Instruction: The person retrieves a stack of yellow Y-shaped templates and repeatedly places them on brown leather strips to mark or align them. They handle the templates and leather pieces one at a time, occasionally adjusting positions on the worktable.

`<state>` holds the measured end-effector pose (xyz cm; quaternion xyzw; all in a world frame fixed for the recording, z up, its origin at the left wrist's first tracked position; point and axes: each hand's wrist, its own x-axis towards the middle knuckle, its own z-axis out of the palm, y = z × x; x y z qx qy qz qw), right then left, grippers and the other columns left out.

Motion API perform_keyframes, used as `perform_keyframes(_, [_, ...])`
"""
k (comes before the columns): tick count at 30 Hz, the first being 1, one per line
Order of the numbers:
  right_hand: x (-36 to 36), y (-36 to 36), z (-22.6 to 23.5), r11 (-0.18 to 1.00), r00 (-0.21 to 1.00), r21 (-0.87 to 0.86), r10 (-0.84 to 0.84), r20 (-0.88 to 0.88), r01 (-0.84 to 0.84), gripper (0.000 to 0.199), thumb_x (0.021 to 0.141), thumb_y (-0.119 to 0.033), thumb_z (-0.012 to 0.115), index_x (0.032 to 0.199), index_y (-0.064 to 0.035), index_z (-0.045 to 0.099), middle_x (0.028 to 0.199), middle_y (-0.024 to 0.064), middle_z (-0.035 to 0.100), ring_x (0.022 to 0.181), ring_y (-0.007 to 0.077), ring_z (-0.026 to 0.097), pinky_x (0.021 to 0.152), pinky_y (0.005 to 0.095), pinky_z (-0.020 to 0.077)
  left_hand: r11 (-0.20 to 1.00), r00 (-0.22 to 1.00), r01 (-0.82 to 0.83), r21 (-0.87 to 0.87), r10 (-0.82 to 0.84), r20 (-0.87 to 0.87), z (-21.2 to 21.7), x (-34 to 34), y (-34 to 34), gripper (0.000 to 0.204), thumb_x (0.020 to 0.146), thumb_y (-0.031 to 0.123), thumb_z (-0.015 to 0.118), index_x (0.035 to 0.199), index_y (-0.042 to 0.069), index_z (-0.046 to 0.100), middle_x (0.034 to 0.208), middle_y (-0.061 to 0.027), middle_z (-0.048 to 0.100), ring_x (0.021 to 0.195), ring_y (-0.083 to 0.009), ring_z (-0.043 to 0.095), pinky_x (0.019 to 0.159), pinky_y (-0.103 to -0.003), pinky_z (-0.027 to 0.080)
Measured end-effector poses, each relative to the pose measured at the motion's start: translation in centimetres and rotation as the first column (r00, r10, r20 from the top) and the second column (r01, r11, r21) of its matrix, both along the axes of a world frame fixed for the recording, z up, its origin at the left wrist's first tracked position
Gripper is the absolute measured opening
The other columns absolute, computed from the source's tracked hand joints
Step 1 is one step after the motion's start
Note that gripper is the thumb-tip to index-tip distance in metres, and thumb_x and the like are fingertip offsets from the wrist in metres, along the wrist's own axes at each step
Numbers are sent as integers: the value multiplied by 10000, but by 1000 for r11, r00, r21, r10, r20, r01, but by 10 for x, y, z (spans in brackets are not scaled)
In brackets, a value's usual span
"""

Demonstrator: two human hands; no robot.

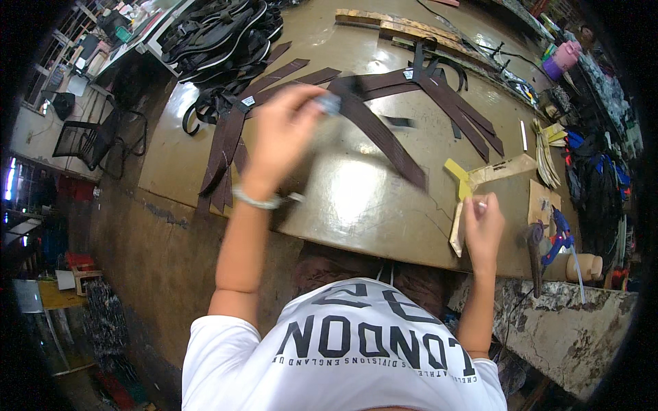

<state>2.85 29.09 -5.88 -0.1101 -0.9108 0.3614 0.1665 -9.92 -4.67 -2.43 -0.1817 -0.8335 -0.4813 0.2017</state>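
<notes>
One broad, glossy counter (322, 219) fills the middle of the scene, carrying a heap of black footwear (219, 41) at its far left. Dark brown straps lie nearer: a left bunch (229, 144) fanned out in front of the heap, a right bunch (452, 103) toward the far right, and a blurred middle strap (384, 137) slanting between them. Near the counter's right near edge is a yellow and cream Y-shaped piece (460, 179). The left hand (284, 127) is at the middle strap's far end; the right hand (483, 226) is over the Y-shaped piece's near arm. Farther right sits a blue glue gun (562, 233). Smallest are the things at the fingers: the left ones bend together at a grey-blue patch (327, 104), though blur hides whether they grip it, and the right ones curl closed around a short white stick (482, 203).
</notes>
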Motion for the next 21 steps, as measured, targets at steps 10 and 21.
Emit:
perform_keyframes(10, [3, 26, 8, 768, 984, 639, 143, -105, -44, 168, 800, -4, 653, 862, 12, 497, 935, 194, 519, 960, 389, 520, 807, 473, 448, 229, 556, -806, -546, 610, -565, -12, -30, -109, 440, 889, 291, 660, 1267, 72, 610, 1342, -214, 539, 1245, -394, 502, 1059, -492, 383])
perform_keyframes(21, [14, 33, 5, 940, 945, 120, 308, 113, -320, 350, 804, -135, 765, 1046, 25, 569, 1021, 194, 594, 968, 352, 564, 825, 406, 484, 873, 992, 120, -473, -120, 30, -61, -157, 143, 364, 864, 225, 703, 1163, 21, 667, 1116, -209, 686, 1078, -345, 643, 953, -421, 491])
